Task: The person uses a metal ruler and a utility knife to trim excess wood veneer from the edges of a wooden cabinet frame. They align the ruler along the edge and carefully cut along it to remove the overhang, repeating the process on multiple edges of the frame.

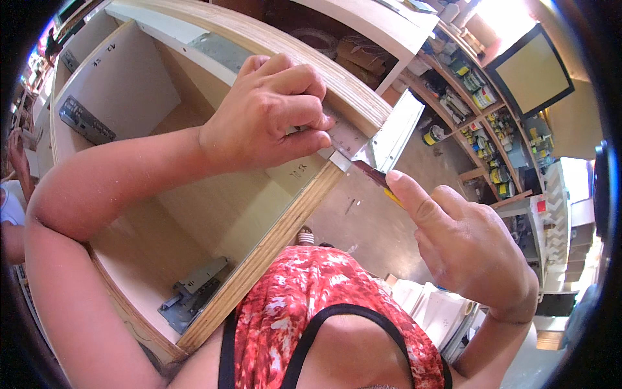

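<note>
Fingers of left hand pinch metal square (on plywood edge); right hand grips pencil.

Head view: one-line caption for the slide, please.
Left hand presses a metal square on a plywood cabinet edge; right hand marks with a pencil.

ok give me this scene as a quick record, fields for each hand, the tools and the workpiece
left hand: left hand presses a metal square against the plywood edge
right hand: right hand holds a pencil, its tip at the blade of the square
workpiece: open plywood cabinet box, seen from above
inside: grey metal brackets on the inner wall
surroundings: shelves of small containers at upper right, concrete floor below
</note>
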Motion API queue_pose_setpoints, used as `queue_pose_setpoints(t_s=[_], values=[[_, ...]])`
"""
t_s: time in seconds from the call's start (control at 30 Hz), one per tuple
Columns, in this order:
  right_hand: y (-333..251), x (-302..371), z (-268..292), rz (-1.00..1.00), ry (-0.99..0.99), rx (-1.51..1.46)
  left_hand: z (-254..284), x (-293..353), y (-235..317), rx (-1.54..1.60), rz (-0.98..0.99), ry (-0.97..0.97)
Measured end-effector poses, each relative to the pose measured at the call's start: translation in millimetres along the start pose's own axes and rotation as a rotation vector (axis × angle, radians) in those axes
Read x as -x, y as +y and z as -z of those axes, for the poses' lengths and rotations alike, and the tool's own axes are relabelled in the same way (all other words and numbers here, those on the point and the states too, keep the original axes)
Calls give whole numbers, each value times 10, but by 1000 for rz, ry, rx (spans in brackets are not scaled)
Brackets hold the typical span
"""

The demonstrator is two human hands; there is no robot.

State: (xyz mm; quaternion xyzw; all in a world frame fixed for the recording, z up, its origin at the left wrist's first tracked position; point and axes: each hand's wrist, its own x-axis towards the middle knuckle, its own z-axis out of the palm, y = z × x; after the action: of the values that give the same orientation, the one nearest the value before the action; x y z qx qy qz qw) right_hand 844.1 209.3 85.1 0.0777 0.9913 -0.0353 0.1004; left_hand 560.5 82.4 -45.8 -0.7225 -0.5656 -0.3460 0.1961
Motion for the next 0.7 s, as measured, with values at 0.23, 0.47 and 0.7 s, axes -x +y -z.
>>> queue_pose_setpoints(t_s=[0.23,0.47,0.7], values=[[53,189,80,20,98,39,26,85,-13,-28,30,-12],[63,-41,78,89,75,-96,24,-8,4,15,20,-21],[65,-177,119,107,-7,-66,16,-1,17,9,14,-29]])
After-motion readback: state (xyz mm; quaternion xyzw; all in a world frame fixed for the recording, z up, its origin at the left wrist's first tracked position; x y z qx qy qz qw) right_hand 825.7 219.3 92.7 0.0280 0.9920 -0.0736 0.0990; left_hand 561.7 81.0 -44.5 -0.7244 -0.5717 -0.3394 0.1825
